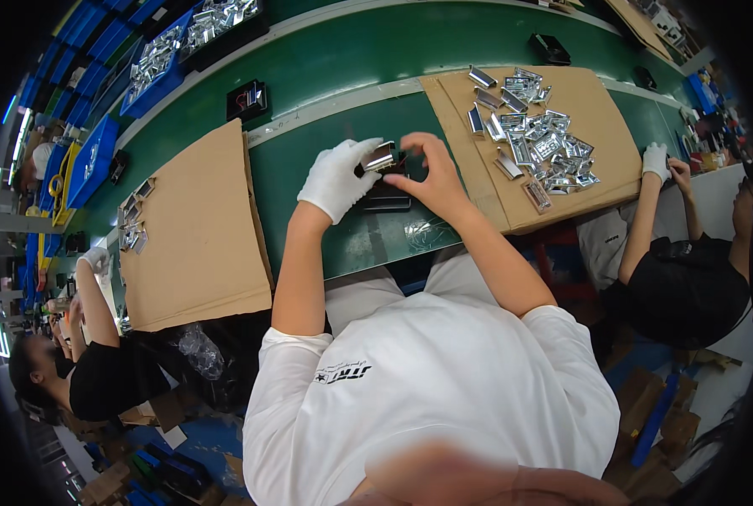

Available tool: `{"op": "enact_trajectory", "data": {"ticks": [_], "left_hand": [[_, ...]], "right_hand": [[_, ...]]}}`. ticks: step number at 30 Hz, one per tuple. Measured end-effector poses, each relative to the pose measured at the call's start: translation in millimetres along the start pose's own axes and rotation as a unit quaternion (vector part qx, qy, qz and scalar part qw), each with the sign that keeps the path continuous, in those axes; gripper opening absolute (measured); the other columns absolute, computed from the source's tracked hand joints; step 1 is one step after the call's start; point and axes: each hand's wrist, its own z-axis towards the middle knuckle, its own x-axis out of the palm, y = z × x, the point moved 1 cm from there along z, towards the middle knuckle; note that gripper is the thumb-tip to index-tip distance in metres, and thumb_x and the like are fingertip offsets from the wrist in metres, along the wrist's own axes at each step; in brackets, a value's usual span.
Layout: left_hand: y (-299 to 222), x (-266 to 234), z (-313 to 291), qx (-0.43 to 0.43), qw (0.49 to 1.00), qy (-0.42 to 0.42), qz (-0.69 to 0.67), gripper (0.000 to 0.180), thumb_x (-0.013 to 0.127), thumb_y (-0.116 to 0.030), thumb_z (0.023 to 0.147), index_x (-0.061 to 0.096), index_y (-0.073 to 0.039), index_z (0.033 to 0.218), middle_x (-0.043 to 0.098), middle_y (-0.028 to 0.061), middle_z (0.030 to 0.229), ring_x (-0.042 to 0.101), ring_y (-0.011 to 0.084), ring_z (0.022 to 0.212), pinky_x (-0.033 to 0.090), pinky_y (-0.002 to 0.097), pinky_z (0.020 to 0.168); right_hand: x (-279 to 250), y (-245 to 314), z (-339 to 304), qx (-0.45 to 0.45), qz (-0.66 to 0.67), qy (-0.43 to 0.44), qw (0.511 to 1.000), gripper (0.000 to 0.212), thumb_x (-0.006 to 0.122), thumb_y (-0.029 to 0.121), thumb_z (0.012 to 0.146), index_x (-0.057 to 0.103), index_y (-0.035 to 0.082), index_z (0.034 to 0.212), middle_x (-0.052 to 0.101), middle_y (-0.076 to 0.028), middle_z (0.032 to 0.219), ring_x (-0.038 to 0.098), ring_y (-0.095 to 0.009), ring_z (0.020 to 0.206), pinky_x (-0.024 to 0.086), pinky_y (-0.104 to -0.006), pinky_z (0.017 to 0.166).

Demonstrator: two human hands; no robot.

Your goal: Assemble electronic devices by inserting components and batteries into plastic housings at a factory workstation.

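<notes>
My left hand [339, 180], in a white glove, is closed on a shiny silver metal casing [380, 158] over the green worktop. My bare right hand [434, 179] is just right of it, thumb and forefinger spread apart in a C shape around the casing's right end. Dark material shows between the right fingers and the casing, too small to make out. Below the hands a black block-like fixture [386, 201] rests on the worktop, partly hidden by them.
To the right, a pile of silver metal casings [549, 143] lies on a cardboard sheet [456, 110]. Another cardboard sheet [199, 228], at left, carries several casings [134, 221]. Black trays [246, 100] and blue bins [153, 72] stand beyond. Co-workers sit on both sides.
</notes>
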Motion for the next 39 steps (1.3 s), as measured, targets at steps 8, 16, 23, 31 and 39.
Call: {"op": "enact_trajectory", "data": {"ticks": [8, 16, 23, 31, 39], "left_hand": [[15, 7, 3, 0.051, 0.997, -0.061, -0.004, 0.042, 0.071, -0.006, 0.076, 0.069, -0.008, 0.117, 0.071, 0.0084, 0.105, 0.065, 0.0312, 0.087, 0.052, 0.0365, 0.082], [24, 11, 4, 0.037, 0.996, -0.065, -0.038, 0.038, 0.071, -0.006, 0.076, 0.070, -0.007, 0.114, 0.072, 0.0087, 0.105, 0.066, 0.0319, 0.085, 0.053, 0.0373, 0.080], [19, 10, 2, 0.031, 0.997, -0.055, -0.048, 0.039, 0.070, -0.001, 0.075, 0.069, -0.004, 0.114, 0.071, 0.0080, 0.105, 0.066, 0.0252, 0.086, 0.053, 0.0324, 0.081], [18, 8, 4, 0.028, 0.998, -0.051, -0.033, 0.039, 0.071, 0.000, 0.074, 0.070, -0.004, 0.113, 0.071, 0.0088, 0.102, 0.066, 0.0254, 0.083, 0.053, 0.0323, 0.080], [5, 1, 6, 0.089, 0.991, -0.067, 0.075, 0.037, 0.071, -0.003, 0.071, 0.072, -0.007, 0.108, 0.074, 0.0069, 0.097, 0.065, 0.0310, 0.078, 0.053, 0.0347, 0.076]], "right_hand": [[-9, -3, -3, 0.108, 0.091, 0.173, 0.975, 0.110, 0.088, 0.011, 0.068, 0.025, 0.015, 0.158, 0.053, -0.018, 0.143, 0.056, -0.032, 0.127, 0.043, -0.0402, 0.111], [-7, -7, -3, 0.119, 0.134, 0.181, 0.967, 0.113, 0.087, 0.008, 0.067, 0.023, 0.016, 0.160, 0.047, -0.025, 0.149, 0.050, -0.034, 0.136, 0.039, -0.0420, 0.117], [-7, -8, -4, 0.117, 0.126, 0.179, 0.969, 0.112, 0.087, 0.008, 0.068, 0.023, 0.016, 0.159, 0.049, -0.024, 0.149, 0.052, -0.034, 0.135, 0.039, -0.0416, 0.117], [-8, -11, -4, 0.108, 0.133, 0.182, 0.968, 0.109, 0.088, 0.012, 0.069, 0.025, 0.020, 0.159, 0.051, -0.017, 0.148, 0.054, -0.033, 0.132, 0.039, -0.0411, 0.117], [-9, -10, -5, 0.071, 0.087, 0.187, 0.976, 0.092, 0.087, 0.015, 0.072, 0.041, 0.020, 0.151, 0.054, -0.010, 0.146, 0.058, -0.029, 0.127, 0.044, -0.0376, 0.110]]}}
